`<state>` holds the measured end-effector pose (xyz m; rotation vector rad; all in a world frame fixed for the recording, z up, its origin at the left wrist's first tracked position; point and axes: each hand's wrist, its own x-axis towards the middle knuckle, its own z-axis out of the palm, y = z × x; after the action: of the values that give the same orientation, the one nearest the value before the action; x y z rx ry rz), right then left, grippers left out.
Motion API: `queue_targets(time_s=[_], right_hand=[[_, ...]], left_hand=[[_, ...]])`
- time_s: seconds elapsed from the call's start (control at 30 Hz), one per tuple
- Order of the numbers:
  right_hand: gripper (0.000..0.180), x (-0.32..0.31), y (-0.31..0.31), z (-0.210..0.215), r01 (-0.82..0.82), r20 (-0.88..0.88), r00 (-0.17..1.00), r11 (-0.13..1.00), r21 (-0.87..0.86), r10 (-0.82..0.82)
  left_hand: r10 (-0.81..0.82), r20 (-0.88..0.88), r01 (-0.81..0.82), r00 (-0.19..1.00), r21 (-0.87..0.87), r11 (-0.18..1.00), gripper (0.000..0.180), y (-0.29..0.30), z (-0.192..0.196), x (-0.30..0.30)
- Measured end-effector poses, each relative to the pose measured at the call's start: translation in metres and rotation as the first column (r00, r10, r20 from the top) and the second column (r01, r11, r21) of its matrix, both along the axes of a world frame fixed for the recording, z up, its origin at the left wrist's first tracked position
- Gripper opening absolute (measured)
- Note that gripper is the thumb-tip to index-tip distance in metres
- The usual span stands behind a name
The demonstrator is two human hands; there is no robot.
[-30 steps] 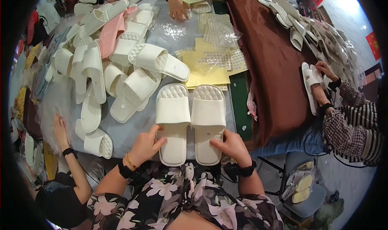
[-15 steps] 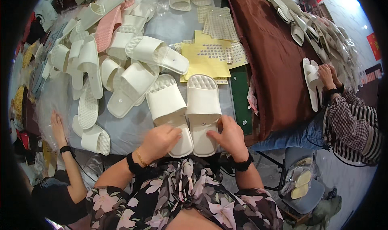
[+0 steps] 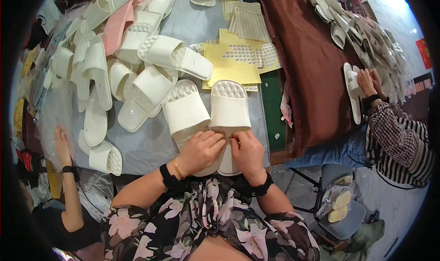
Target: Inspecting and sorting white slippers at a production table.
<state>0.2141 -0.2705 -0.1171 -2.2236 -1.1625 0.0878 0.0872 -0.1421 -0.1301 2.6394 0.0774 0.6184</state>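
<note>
Two white slide slippers lie side by side at the table's front edge, toes away from me: the left slipper (image 3: 185, 114) and the right slipper (image 3: 230, 112). My left hand (image 3: 201, 152) reaches across the left slipper, its fingers bent and drawn together at the strap edge of the right one. Facing it, my right hand (image 3: 247, 154) has thumb and forefinger pinched over the right slipper's footbed. The fingertips of both hands nearly meet just below the strap. Whatever they pinch is too small or hidden to make out.
Left of the pair is a heap of white slippers (image 3: 149, 89) with one pink slipper (image 3: 118, 32). Yellow sticker sheets (image 3: 236, 64) lie beyond. A brown cloth (image 3: 305, 73) covers the surface at right. Co-workers' hands show at left (image 3: 62, 146) and right (image 3: 366, 83).
Both my hands have moved inward and slightly up to the right slipper's strap edge, and their fingers have closed together. The slippers stay nearly in place.
</note>
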Motion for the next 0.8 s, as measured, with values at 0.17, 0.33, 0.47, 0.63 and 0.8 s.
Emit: queue_targets(time_s=[0.17, 0.33, 0.47, 0.63, 0.8], right_hand=[[0.01, 0.007, 0.004, 0.001, 0.02, -0.158, 0.987, 0.997, -0.07, -0.031], [0.013, 0.009, 0.012, 0.0, 0.086, -0.238, 0.962, 0.976, -0.201, -0.134], [0.014, 0.007, 0.013, -0.003, 0.123, -0.252, 0.953, 0.973, -0.198, -0.171], [0.014, 0.011, 0.005, -0.002, 0.118, -0.408, 0.9, 0.987, -0.11, -0.153], [0.014, 0.012, 0.0, 0.0, 0.168, -0.415, 0.887, 0.979, -0.117, -0.202]], left_hand=[[0.015, 0.009, -0.015, 1.0, -0.006, 1.0, 0.024, -0.001, -0.002, -0.002], [0.018, 0.021, -0.017, 1.0, -0.015, 1.0, 0.024, 0.0, -0.001, -0.001], [0.024, 0.032, -0.023, 0.999, -0.03, 0.999, 0.025, 0.0, -0.002, -0.001], [0.023, 0.034, -0.021, 0.999, -0.04, 0.999, 0.025, 0.0, -0.002, -0.002], [0.019, 0.026, -0.018, 0.999, -0.043, 0.999, 0.025, 0.0, -0.002, -0.003]])
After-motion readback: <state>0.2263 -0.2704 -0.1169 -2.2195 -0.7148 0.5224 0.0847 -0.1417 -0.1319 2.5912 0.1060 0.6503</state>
